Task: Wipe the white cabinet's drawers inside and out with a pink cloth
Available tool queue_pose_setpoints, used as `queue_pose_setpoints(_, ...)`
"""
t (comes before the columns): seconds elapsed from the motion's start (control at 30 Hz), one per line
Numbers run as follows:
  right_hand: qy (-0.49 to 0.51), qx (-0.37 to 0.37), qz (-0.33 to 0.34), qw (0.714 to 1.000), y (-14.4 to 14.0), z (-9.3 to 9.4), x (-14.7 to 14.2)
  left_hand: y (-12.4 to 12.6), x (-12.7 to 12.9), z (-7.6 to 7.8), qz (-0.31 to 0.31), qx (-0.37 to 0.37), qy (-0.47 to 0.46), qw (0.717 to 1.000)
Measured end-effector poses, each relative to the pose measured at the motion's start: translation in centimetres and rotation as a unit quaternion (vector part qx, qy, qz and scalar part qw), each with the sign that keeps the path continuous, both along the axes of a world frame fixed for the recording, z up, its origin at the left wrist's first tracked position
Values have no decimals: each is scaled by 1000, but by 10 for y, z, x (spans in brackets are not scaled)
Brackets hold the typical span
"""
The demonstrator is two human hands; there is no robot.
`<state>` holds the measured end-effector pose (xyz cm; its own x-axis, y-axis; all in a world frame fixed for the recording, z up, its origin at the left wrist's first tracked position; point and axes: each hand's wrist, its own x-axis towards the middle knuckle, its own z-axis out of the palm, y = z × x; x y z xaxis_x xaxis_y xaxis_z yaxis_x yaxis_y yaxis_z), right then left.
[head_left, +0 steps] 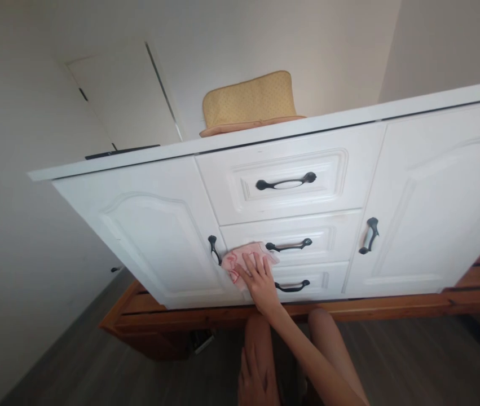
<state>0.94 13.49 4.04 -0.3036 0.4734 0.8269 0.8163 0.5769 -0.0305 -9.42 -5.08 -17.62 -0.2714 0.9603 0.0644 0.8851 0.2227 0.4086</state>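
White-painted wood makes up the wide cabinet [150, 242], which has three drawers in the middle and a door on each side. On top sits a soft-looking yellow box shape with tiny dots [248, 101], and a thin, flat, dark thing [122, 151] lies near the left end. Under the cabinet is a brown wooden bench [227, 317], with a dark grey floor [396, 355] below. Curved black handles stick out around the work: the left door handle [215, 251] is just beside the cloth on one side, and the middle drawer handle [289, 245] is close on the other. The bottom drawer handle [293, 286] is partly behind the right hand [261, 282]. That hand lies flat with its fingers spread, not gripped tight, on a thin pale pink cloth [232, 260] with darker pink curvy marks. The cloth is against the left part of the lower drawers, a bit bunched, and its edge pokes out past the fingertips. The left hand [253, 380] rests on the left leg [259, 332], fingers loose and holding nothing.
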Motion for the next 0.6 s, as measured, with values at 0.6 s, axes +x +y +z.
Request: queue_pose_setpoints(0.6,319,-38,-92,943,-22,106,168,2,5,25,5,68,-48,997)
